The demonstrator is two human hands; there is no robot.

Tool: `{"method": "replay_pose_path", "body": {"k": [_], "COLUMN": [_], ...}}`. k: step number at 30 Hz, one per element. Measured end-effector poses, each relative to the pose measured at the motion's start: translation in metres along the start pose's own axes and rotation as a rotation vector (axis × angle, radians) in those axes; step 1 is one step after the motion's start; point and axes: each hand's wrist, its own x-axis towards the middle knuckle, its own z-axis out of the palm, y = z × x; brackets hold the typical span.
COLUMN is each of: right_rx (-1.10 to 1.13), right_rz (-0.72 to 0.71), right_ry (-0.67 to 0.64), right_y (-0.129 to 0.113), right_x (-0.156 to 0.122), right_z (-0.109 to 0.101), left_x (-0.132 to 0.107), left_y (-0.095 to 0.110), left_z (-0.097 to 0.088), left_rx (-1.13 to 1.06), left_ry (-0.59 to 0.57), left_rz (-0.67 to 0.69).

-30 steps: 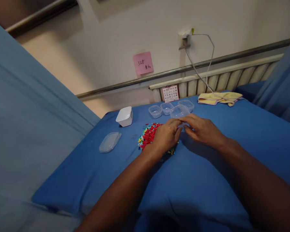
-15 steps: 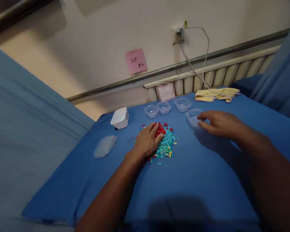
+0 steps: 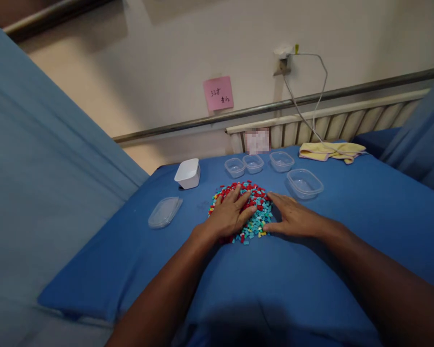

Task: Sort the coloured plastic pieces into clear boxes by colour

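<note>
A heap of small plastic bricks point(image 3: 258, 216), mostly turquoise and red with a few yellow ones, lies on the blue cloth. My left hand point(image 3: 228, 214) rests on the left part of the heap, fingers spread, hiding the bricks beneath it. At the right edge of the heap is my right hand point(image 3: 292, 217), thumb and fingers apart, with no object visible in it. Just behind my right hand stands a clear plastic container point(image 3: 305, 184), with nothing visible inside.
Smaller clear containers point(image 3: 235, 167) stand in a row behind the heap. A white tub point(image 3: 188, 173) and clear lids point(image 3: 165, 212) are on the left. A folded yellow cloth point(image 3: 331, 151) lies back right, under a white cable point(image 3: 295, 103). Blue curtains point(image 3: 50, 193) hang at both sides.
My right hand has left the nearest clear container and moved left to the heap's edge. My left hand stays on the heap, with more red bricks showing around it. The view has shifted slightly.
</note>
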Motion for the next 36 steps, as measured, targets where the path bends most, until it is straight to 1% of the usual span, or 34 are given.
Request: {"method": "replay_pose_path", "body": {"k": [2, 3, 6, 9, 12, 15, 19, 21, 24, 26, 29, 31, 33, 36], "right_rx": [-0.008, -0.023, -0.102, -0.151, -0.154, -0.141, -0.058, 0.005, 0.132, 0.305, 0.690, 0.906, 1.035, 1.127], "right_rz": [-0.005, -0.004, 0.015, 0.046, 0.086, 0.092, 0.062, 0.059, 0.099, 0.147, 0.227, 0.290, 0.340, 0.380], "right_ry": [-0.009, -0.012, -0.071, -0.189, -0.261, -0.285, -0.240, -0.220, -0.185, -0.184, -0.211, -0.216, -0.237, -0.275], "right_y": [0.003, 0.002, -0.005, -0.019, -0.033, -0.044, -0.049, -0.049, -0.052, -0.056, -0.063, -0.066, -0.068, -0.066], "right_x": [-0.001, -0.001, 0.009, 0.030, 0.053, 0.069, 0.081, 0.085, 0.089, 0.089, 0.088, 0.088, 0.088, 0.088], "right_z": [-0.007, -0.011, -0.023, -0.028, -0.024, -0.015, 0.002, 0.009, 0.015, 0.019, 0.024, 0.028, 0.029, 0.027], "left_x": [-0.013, -0.020, -0.035, -0.040, -0.032, -0.018, -0.002, 0.001, 0.001, 0.001, 0.000, 0.001, 0.002, 0.003], "left_y": [-0.015, -0.024, -0.053, -0.072, -0.078, -0.075, -0.066, -0.062, -0.057, -0.057, -0.061, -0.065, -0.068, -0.068], "left_z": [-0.012, -0.018, -0.033, -0.038, -0.035, -0.029, -0.022, -0.020, -0.016, -0.014, -0.010, -0.007, -0.004, -0.001], "left_rx": [-0.088, -0.124, -0.151, -0.150, -0.154, -0.163, -0.202, -0.245, -0.368, -0.488, -0.629, -0.696, -0.768, -0.904], "left_ry": [0.046, 0.050, -0.015, -0.081, -0.133, -0.095, -0.044, -0.036, -0.028, 0.006, 0.105, 0.132, 0.112, 0.095], "left_rz": [-0.009, -0.014, 0.025, 0.047, 0.017, 0.007, 0.009, -0.013, -0.042, -0.031, -0.021, -0.034, -0.047, -0.032]}}
